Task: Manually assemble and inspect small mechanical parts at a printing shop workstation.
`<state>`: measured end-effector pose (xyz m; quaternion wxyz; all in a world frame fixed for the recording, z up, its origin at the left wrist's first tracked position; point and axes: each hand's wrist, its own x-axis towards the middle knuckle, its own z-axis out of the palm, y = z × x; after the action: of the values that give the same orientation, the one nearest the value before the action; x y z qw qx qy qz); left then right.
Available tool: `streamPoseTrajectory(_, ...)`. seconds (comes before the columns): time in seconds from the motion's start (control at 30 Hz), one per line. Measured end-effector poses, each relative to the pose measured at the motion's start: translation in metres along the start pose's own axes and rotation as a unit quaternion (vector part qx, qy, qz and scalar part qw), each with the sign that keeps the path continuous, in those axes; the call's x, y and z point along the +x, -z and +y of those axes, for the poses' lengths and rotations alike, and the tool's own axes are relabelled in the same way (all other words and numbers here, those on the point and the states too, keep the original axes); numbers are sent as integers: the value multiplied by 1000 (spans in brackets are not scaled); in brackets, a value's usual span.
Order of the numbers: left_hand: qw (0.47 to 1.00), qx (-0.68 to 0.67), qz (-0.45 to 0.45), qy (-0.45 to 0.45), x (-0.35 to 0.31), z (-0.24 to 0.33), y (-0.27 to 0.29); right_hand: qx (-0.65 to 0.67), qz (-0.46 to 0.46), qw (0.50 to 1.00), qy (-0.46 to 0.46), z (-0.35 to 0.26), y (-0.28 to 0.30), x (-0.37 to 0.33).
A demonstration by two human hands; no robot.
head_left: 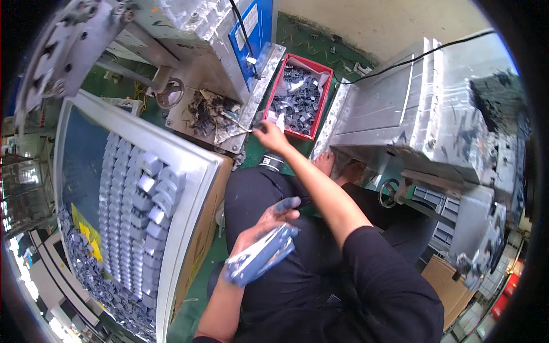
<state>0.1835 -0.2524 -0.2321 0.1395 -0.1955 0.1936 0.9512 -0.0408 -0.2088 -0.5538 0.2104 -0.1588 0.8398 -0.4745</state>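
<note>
Left grip [258,230] curled on blue cloth [262,260]; right grip [272,138], cannot tell if pinching, red bin [301,135] just beside.

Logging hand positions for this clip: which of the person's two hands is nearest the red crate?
The right hand, beside the near-left corner of the red crate. The left hand is farther back, over the dark trousers.

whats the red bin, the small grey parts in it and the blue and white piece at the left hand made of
Red bin: probably moulded plastic, semi-gloss, evenly coloured along its rim.
Small grey parts: plastic or coated metal, satin, with pale glints on dark faces.
Blue and white piece: perhaps stained cloth or film, patchily smeared, too blurred to settle.
</note>
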Motion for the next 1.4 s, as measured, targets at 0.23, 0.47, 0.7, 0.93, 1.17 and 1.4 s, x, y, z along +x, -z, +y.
streamPoseTrajectory(0.23,997,39,54,-35,-10,-1,22,-114,-95,986,-72,20,-106,33)
streamPoseTrajectory(0.47,987,88,32,-132,-2,4,17,-44,-73,987,-134,66,-140,82)
streamPoseTrajectory(0.7,993,60,47,-88,-8,9,17,-60,-156,986,-7,45,-135,67)
streamPoseTrajectory(0.93,994,-7,37,-105,-7,3,20,-35,-150,987,55,19,-121,47)
streamPoseTrajectory(1.17,995,-8,13,-102,-3,-8,27,29,21,999,-18,34,-102,54)
streamPoseTrajectory(1.4,995,-16,18,-96,-8,-8,32,-47,-18,989,-141,11,-93,42)
